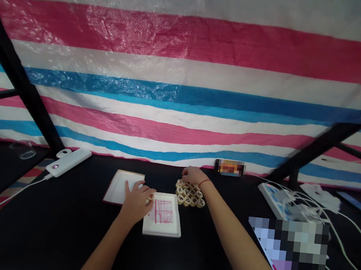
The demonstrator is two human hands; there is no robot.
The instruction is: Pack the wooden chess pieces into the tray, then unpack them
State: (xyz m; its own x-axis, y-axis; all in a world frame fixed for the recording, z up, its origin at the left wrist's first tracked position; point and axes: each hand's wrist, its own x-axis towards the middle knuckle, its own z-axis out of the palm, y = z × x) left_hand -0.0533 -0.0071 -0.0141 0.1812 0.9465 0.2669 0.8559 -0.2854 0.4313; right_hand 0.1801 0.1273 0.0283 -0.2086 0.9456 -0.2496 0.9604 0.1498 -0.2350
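Observation:
My left hand (138,201) pinches a Chinese chess piece (150,196) with a red character, over the left edge of a white box tray (161,232). Red pen lines are drawn on the tray's floor. Behind my left hand lies the white box lid (119,184), its inside facing up. My right hand (194,176), a red cord round its wrist, reaches over the far rows of several round Chinese chess pieces (187,193) set close together. Its fingers are curled at the far left corner; whatever they grip is hidden.
At the back left lies a white power bank (69,164) with a cable. A small blurred box (229,167) stands at the back. To the right are a power strip (272,200), tangled white cables and a blurred-out device (279,257). A striped plastic sheet (183,109) hangs behind the black table.

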